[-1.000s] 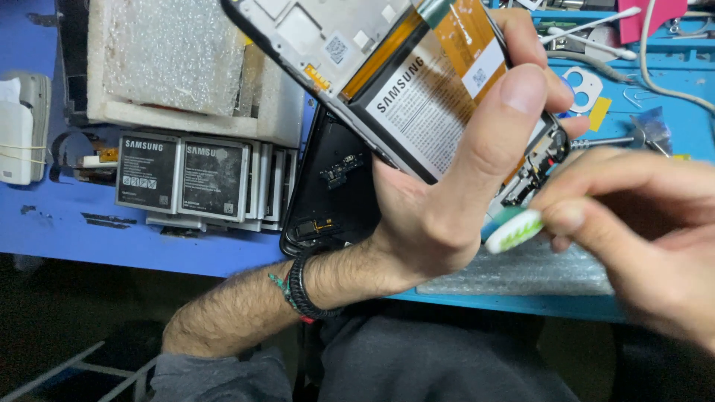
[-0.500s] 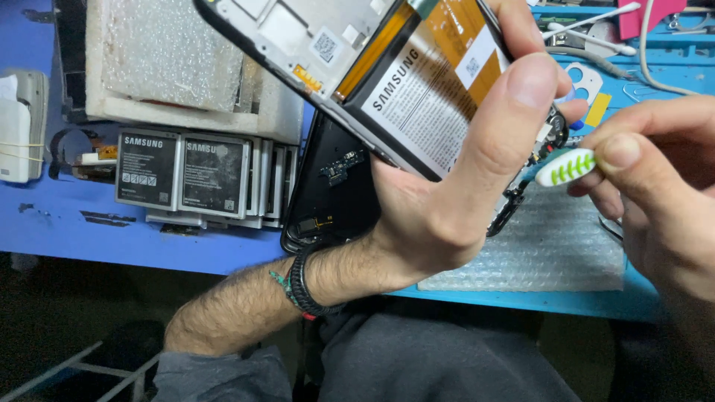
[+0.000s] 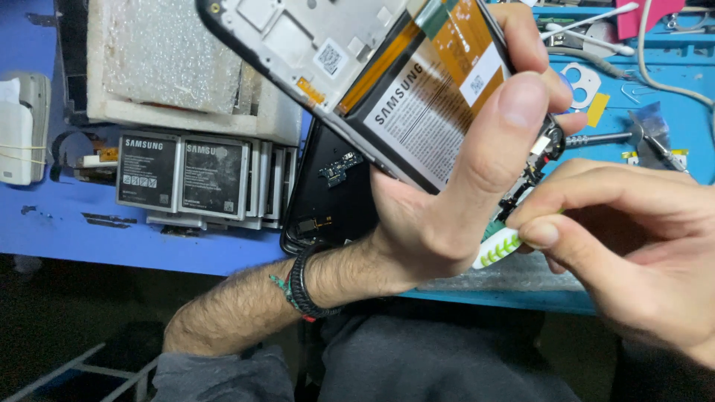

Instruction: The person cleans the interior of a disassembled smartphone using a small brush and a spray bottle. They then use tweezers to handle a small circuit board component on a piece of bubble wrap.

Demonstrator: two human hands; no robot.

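Head view: your left hand (image 3: 447, 216) grips the opened phone (image 3: 387, 82) toward 12 o'clock; your right hand (image 3: 633, 246), pinching the white-green tool (image 3: 497, 248), has dropped from 3 to 5 o'clock beneath the phone's lower edge.

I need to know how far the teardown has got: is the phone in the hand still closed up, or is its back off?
Back off. The phone in the left hand shows its bare battery and inner frame.

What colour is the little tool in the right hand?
White with green stripes, seen in the head view.
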